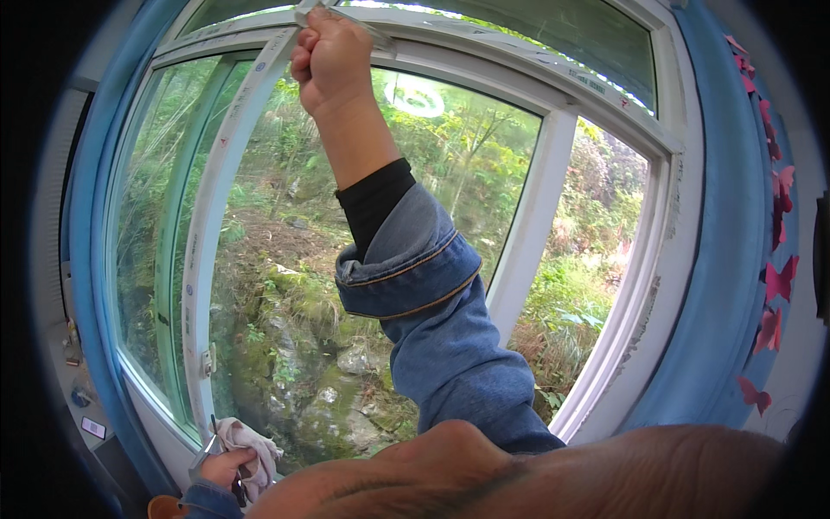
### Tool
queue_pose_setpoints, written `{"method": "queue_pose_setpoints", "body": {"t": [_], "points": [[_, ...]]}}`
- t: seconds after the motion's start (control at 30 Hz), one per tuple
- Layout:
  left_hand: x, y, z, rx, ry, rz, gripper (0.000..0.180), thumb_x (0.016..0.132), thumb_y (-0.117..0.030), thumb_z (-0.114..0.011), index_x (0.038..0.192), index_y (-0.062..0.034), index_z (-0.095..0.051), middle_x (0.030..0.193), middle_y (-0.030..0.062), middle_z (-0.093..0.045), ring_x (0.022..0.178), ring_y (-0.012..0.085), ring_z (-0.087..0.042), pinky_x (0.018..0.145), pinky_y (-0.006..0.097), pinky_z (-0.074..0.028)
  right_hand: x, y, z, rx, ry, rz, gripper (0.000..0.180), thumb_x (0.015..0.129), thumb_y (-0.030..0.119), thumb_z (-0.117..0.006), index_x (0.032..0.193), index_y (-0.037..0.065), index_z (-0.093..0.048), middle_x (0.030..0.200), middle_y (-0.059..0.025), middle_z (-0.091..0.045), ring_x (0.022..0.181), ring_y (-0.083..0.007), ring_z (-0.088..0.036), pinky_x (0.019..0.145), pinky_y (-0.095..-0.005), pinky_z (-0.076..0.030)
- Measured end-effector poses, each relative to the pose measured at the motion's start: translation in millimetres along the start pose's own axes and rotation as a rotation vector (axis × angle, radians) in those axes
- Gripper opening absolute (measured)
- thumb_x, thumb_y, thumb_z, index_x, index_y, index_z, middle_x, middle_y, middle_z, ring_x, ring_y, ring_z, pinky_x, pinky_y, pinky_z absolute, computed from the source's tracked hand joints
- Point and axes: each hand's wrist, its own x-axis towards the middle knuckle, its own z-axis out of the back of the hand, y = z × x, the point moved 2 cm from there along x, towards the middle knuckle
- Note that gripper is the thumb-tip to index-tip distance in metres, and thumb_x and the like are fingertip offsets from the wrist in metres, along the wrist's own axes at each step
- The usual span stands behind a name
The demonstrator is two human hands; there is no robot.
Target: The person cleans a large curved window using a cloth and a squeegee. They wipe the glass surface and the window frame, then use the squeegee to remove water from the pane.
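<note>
My right arm, in a rolled-up denim sleeve (458,346) with a black cuff under it, reaches up across a sliding window. At the top rail of the white window frame (246,104), my right hand (337,65) is closed, its fingertips against the corner where the upright meets the rail. A pale grey-white thing shows at those fingertips, too little of it to name. Low on the left, my left hand (223,467) grips a pale, crumpled cloth (257,450) beside the window's lower frame. A thin dark tip sticks up next to that hand.
Blue curtains (692,303) hang at both sides, with pink paper butterflies (781,278) along the right one. A small latch (208,359) sits on the upright. Outside the glass are rocks and greenery. A phone-like object (93,427) lies at the far left.
</note>
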Motion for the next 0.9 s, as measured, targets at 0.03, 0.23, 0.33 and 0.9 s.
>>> {"method": "queue_pose_setpoints", "body": {"t": [0.03,0.23,0.33,0.9], "points": [[-1.1,-2.3,1.1,-0.002,-0.005,0.000,0.027,0.082,-0.005,-0.058,0.109,-0.0032,-0.058,0.097,0.0113,-0.066,0.088,0.0237,-0.065,0.079,0.036,-0.053,-4.4,-4.5,-10.5,0.013,0.023,-0.022,0.019,0.092,0.015,-0.050,0.075,0.007,-0.046,0.054,-0.0003,-0.042,0.035,-0.0101,-0.036,0.032,-0.0251,-0.025],[-18.7,-22.1,15.8,0.009,-0.028,-0.032,0.024,0.086,-0.011,-0.056,0.109,-0.0044,-0.060,0.097,0.0103,-0.066,0.088,0.0226,-0.065,0.079,0.035,-0.052,-33.6,-17.5,-47.4,0.031,0.159,-0.153,0.023,0.091,0.017,-0.053,0.071,0.010,-0.045,0.054,0.0024,-0.041,0.038,-0.0086,-0.038,0.035,-0.0226,-0.026],[-20.8,-49.1,22.8,0.018,-0.047,-0.096,0.024,0.087,-0.014,-0.055,0.109,-0.0051,-0.060,0.097,0.0099,-0.067,0.088,0.0220,-0.064,0.078,0.035,-0.052,-49.0,-22.1,-54.7,0.073,0.194,-0.145,0.023,0.091,0.017,-0.054,0.072,0.010,-0.045,0.054,0.0022,-0.042,0.037,-0.0081,-0.038,0.034,-0.0219,-0.026],[19.0,-295.7,-173.5,0.066,0.263,-0.701,0.037,0.088,-0.041,-0.058,0.111,-0.0121,-0.057,0.084,0.0009,-0.063,0.072,0.0107,-0.061,0.061,0.026,-0.050,-135.2,-70.3,-28.2,-1.239,0.036,0.126,0.019,0.080,0.023,-0.061,0.082,0.004,-0.063,0.073,-0.0158,-0.063,0.069,-0.0349,-0.061,0.063,-0.0442,-0.046]]}}
